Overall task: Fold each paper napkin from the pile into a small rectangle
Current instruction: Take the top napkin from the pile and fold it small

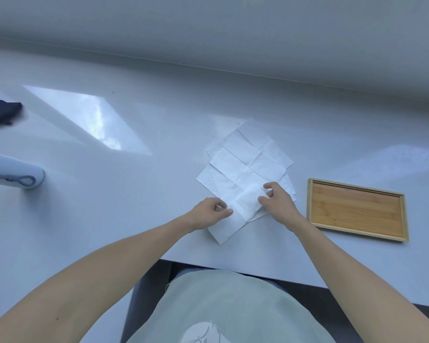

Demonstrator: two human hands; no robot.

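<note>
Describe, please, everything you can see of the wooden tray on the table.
The wooden tray is a shallow rectangle of light, bamboo-like wood with a paler raised rim and a striped, grained floor. It lies flat on the white table, long side roughly across the view, to the right of the napkin pile. Nothing lies in it, and neither hand touches it; the right hand is beside it, on the napkins.

Wooden tray (356, 209), dark cloth (0, 113), pale cylinder (13, 174) (lying sideways).

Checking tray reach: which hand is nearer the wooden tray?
Right. The right hand rests on the napkins beside the wooden tray; the left hand lies beyond the pile.
</note>
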